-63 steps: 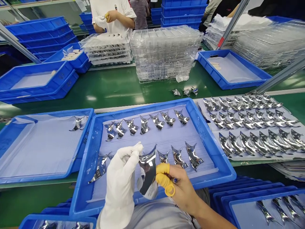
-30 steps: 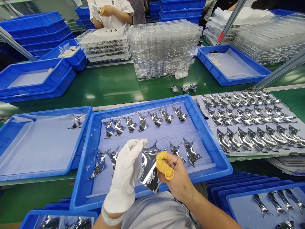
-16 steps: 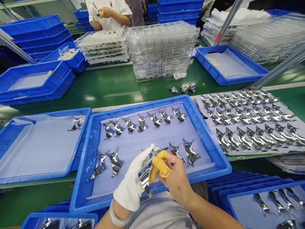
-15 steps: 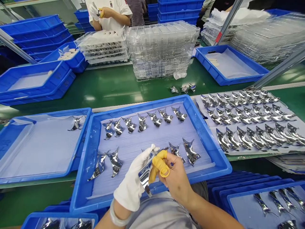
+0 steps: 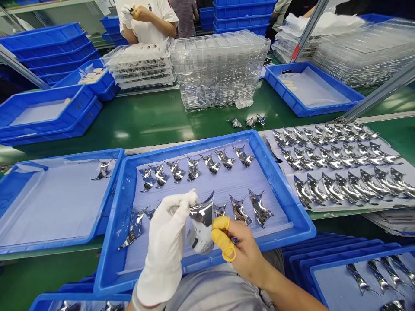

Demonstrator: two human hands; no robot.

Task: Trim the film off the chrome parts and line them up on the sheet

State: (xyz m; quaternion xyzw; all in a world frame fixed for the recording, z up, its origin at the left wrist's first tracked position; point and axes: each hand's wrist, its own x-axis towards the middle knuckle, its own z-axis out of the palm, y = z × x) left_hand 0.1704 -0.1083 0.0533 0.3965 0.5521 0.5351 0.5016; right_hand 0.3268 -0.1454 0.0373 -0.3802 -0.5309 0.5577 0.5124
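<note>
My left hand [image 5: 165,242], in a white glove, pinches the upper left corner of a shiny curved chrome piece [image 5: 201,224]. My right hand [image 5: 241,250], bare with a yellow finger cot on the thumb, grips the piece's right edge. I hold the piece upright over the near edge of the middle blue tray [image 5: 279,181]. That tray has a pale liner and two rows of several similar chrome pieces [image 5: 194,166].
A left blue tray [image 5: 113,190] holds one chrome piece [image 5: 102,169]. A sheet with many chrome pieces [image 5: 340,166] lies at the right. Clear plastic tray stacks [image 5: 220,65] and more blue trays [image 5: 48,108] stand across the green belt. A person in a white shirt [image 5: 145,19] works opposite.
The chrome piece was tipped down edge-on half a second ago; now it is turned back upright with its mirrored face toward me. Both hands kept hold of it.
</note>
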